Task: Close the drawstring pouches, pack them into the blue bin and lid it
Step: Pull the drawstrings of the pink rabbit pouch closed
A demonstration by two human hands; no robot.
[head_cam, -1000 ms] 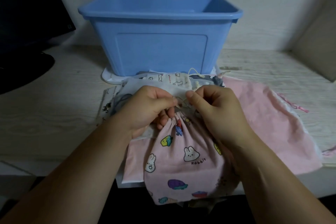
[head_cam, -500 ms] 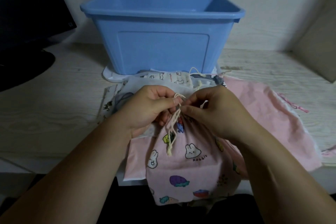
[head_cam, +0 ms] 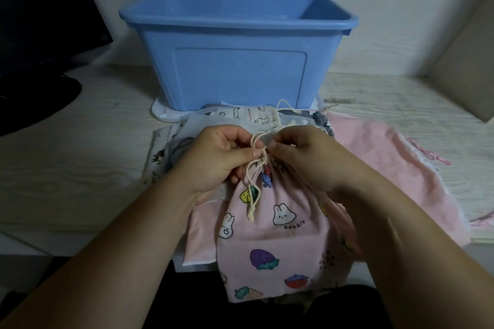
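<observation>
The pink rabbit pouch (head_cam: 280,243) lies with its lower part hanging past the near edge of the surface (head_cam: 80,173). Its long axis runs from the gathered neck, the end farthest from me, back toward my lap. The neck is cinched into a tight bunch directly between my two hands. The drawstring cord (head_cam: 251,181) loops at the neck, and its free tails drop down the left front of the pouch.

My left hand (head_cam: 216,160) pinches the cord at the neck between thumb and forefinger, with the other fingers curled. My right hand (head_cam: 307,157) pinches the cord from the opposite side, its fingertips meeting the left hand's at the loop. Both hands are equally near the neck.

The blue bin (head_cam: 240,75) stands straight ahead, beyond the hands, with its top open. Judgement: once the cord is secured, the pouch must travel forward and up over the near rim.

Between the hands and the bin lies a white printed pouch (head_cam: 248,116). A large pink pouch (head_cam: 401,168) lies flat to the right. A white flat piece (head_cam: 160,115) shows under the bin's base; I cannot tell whether it is the lid.
</observation>
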